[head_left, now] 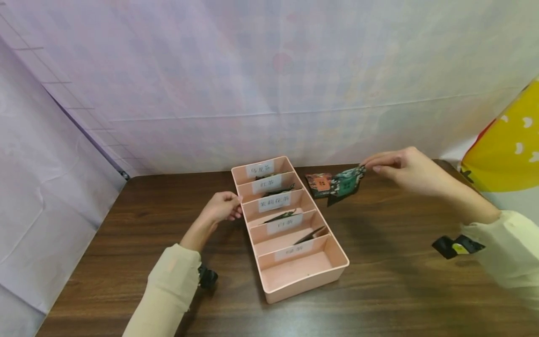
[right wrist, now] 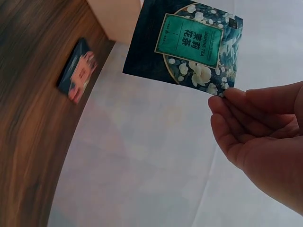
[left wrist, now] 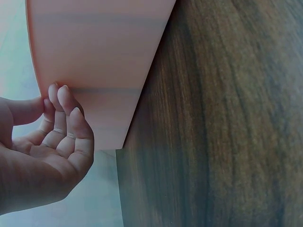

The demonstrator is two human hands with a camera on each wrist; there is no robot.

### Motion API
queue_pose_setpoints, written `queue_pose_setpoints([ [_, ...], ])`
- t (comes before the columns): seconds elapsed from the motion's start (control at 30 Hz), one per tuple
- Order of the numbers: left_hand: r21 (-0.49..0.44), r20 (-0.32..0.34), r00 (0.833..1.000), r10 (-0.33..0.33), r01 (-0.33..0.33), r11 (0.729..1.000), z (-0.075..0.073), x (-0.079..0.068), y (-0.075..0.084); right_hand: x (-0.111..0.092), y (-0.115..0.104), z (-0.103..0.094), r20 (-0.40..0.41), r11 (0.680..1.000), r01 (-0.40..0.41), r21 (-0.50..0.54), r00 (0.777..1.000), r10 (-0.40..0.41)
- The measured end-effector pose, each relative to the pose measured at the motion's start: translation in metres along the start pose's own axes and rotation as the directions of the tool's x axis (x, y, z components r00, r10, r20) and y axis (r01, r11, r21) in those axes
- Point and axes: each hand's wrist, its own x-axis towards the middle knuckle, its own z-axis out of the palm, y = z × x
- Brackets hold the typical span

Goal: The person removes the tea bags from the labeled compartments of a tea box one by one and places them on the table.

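My right hand (head_left: 404, 171) pinches a dark green jasmine tea bag sachet (right wrist: 191, 45) by one corner, between thumb and fingertips. In the head view that sachet hangs just right of a long pink divided box (head_left: 303, 290). On the table beside the box lies another tea bag sachet (right wrist: 80, 75), dark with an orange-red label. My left hand (head_left: 223, 206) is at the box's left side, and in the left wrist view its thumb and curled fingers pinch the rim. White labels with Chinese writing mark the box's dividers. Sachets stand in several compartments; the nearest one holds none.
The box stands on a dark brown wooden table (head_left: 387, 290). Behind the table hangs a pale patterned cloth (head_left: 269, 84). A yellow cushion-like thing (head_left: 501, 145) with white marks is at the far right edge.
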Motion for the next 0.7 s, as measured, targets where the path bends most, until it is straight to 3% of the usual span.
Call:
queue_pose_setpoints([
  [0.47, 0.016, 0.001, 1.000, -0.007, 0.007, 1.000, -0.002, 0.001, 0.001, 0.000, 0.052, -0.002, 0.130, 0.994, -0.112, -0.017, 0.985, 0.113],
  [0.7, 0.021, 0.001, 1.000, -0.011, 0.011, 1.000, -0.003, 0.001, 0.001, 0.000, 0.070, 0.004, 0.186, 0.992, -0.129, 0.009, 0.975, 0.125],
])
